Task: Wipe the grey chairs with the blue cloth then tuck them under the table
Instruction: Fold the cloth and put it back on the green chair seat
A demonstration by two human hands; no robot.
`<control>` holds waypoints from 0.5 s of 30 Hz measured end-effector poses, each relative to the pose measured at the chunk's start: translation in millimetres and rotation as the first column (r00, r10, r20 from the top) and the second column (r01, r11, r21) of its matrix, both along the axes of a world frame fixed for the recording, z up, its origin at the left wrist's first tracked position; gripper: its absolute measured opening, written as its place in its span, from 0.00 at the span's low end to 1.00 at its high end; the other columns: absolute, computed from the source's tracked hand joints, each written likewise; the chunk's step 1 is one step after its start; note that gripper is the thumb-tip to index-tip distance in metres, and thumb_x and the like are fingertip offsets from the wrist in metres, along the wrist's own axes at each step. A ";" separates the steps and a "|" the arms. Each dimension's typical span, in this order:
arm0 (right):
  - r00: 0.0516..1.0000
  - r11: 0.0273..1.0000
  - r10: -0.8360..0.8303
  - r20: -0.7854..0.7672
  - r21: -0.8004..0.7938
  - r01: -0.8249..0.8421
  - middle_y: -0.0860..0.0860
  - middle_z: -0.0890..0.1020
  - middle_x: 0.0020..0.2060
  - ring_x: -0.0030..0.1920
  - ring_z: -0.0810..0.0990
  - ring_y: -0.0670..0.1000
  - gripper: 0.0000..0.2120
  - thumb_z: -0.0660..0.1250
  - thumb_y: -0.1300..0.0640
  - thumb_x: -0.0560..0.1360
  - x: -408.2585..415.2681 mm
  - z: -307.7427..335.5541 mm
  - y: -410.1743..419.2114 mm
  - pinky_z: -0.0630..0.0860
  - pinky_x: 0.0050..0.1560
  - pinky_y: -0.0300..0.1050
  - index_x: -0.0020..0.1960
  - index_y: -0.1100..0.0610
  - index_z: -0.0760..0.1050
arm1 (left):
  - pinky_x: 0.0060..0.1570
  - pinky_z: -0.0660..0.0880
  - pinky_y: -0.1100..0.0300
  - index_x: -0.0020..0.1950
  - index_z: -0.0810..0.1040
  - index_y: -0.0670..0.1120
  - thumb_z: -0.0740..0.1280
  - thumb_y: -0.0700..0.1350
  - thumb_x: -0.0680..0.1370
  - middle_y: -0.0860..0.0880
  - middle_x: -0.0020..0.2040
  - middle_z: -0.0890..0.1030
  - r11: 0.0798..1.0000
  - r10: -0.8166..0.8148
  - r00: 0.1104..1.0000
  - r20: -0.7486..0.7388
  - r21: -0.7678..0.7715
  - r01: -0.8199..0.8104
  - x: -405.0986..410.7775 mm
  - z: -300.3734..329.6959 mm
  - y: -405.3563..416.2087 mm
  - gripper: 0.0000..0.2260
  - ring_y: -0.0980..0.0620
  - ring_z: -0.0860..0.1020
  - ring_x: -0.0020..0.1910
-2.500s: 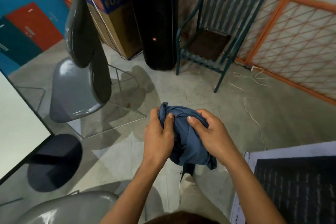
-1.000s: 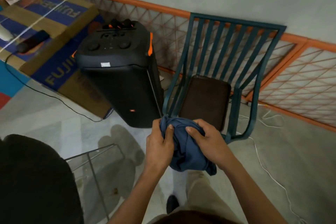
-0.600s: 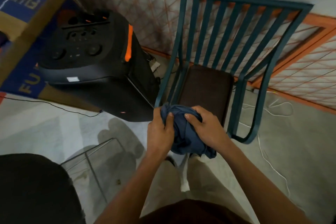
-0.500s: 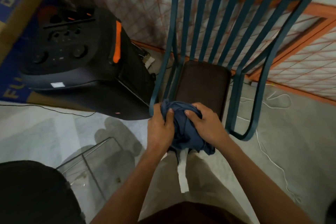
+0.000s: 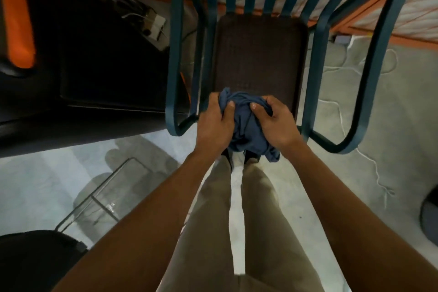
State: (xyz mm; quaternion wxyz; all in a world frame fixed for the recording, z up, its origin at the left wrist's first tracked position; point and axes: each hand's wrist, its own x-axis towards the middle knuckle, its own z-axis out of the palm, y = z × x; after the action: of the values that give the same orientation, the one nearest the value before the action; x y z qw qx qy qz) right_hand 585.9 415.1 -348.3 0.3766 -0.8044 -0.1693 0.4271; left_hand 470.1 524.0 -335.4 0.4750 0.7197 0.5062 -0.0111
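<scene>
Both hands, left [image 5: 214, 123] and right [image 5: 275, 123], are clamped on the bunched blue cloth [image 5: 246, 125], held above a teal chair's [image 5: 315, 59] front edge.

Soft, crumpled matt cloth [image 5: 246, 125]; painted teal metal chair frame [image 5: 180, 42] with woven dark seat [image 5: 258, 54]; smooth, faintly glossy floor [image 5: 47, 180].

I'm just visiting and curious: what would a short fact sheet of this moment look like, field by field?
held item: blue cloth, bunched up
left hand: grips the cloth's left side
right hand: grips the cloth's right side
in front: teal slatted armchair with a dark brown seat
to the left: black speaker with orange trim
floor: white cable trailing right of the armchair
wiping: not happening; the cloth is over the armchair seat's front edge
</scene>
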 end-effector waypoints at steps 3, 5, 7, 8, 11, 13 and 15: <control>0.999 0.999 -0.031 0.028 -0.040 0.032 0.40 0.78 0.42 0.42 0.78 0.40 0.04 0.64 0.50 0.83 5.7 -40.1 2.4 0.71 0.41 0.31 0.53 0.50 0.74 | 0.48 0.80 0.42 0.65 0.71 0.47 0.60 0.57 0.83 0.44 0.51 0.82 0.999 -0.043 0.999 -0.030 0.001 0.043 11.0 -44.9 6.1 0.17 0.40 0.82 0.50; 0.998 0.997 -0.043 0.034 -0.061 0.045 0.43 0.78 0.43 0.44 0.78 0.45 0.05 0.64 0.50 0.83 10.5 -65.2 4.3 0.71 0.42 0.31 0.55 0.51 0.74 | 0.47 0.79 0.42 0.64 0.72 0.46 0.61 0.55 0.84 0.44 0.50 0.82 0.999 -0.052 0.998 -0.025 -0.014 0.052 18.8 -72.0 8.3 0.15 0.41 0.82 0.49; 0.998 0.995 -0.054 0.023 -0.079 0.056 0.46 0.79 0.46 0.48 0.78 0.47 0.08 0.63 0.51 0.83 14.5 -87.4 4.9 0.71 0.44 0.32 0.59 0.53 0.76 | 0.47 0.79 0.42 0.64 0.72 0.46 0.61 0.54 0.84 0.44 0.49 0.82 0.998 -0.066 0.997 -0.035 -0.023 0.065 25.4 -95.6 9.6 0.15 0.41 0.82 0.49; 0.998 0.994 -0.057 0.017 -0.090 0.059 0.46 0.79 0.47 0.49 0.78 0.47 0.10 0.63 0.51 0.83 16.4 -98.2 4.8 0.72 0.46 0.34 0.60 0.54 0.76 | 0.48 0.79 0.42 0.64 0.72 0.46 0.61 0.54 0.84 0.44 0.50 0.82 0.997 -0.073 0.996 -0.041 -0.025 0.072 28.5 -106.7 9.7 0.15 0.41 0.82 0.49; 0.998 0.990 -0.063 0.008 -0.129 0.064 0.43 0.78 0.44 0.50 0.79 0.49 0.09 0.62 0.50 0.84 19.8 -131.1 2.2 0.76 0.51 0.44 0.60 0.53 0.75 | 0.49 0.79 0.43 0.67 0.71 0.47 0.61 0.54 0.85 0.43 0.53 0.83 0.996 -0.087 0.995 -0.056 -0.012 0.086 33.9 -140.3 6.1 0.15 0.40 0.82 0.51; 0.999 0.985 -0.053 -0.003 -0.163 0.052 0.42 0.78 0.43 0.50 0.79 0.51 0.08 0.62 0.49 0.84 21.1 -150.3 -0.3 0.77 0.54 0.50 0.59 0.52 0.74 | 0.48 0.79 0.41 0.67 0.71 0.47 0.61 0.55 0.85 0.43 0.53 0.83 0.996 -0.087 0.994 -0.069 -0.008 0.086 35.7 -160.1 1.5 0.16 0.38 0.82 0.51; 0.999 0.981 -0.045 -0.010 -0.190 0.042 0.47 0.80 0.46 0.52 0.80 0.55 0.10 0.61 0.49 0.84 22.3 -162.9 -2.4 0.77 0.56 0.53 0.60 0.52 0.74 | 0.48 0.78 0.41 0.68 0.70 0.48 0.60 0.56 0.84 0.42 0.53 0.83 0.997 -0.081 0.992 -0.096 -0.012 0.081 36.9 -176.3 -3.5 0.16 0.37 0.82 0.51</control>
State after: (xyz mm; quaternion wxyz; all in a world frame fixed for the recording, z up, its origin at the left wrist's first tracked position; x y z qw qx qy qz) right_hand 608.2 412.7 -511.2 0.3088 -0.8370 -0.1073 0.4388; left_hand 506.9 520.4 -511.7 0.4521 0.7364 0.4988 -0.0670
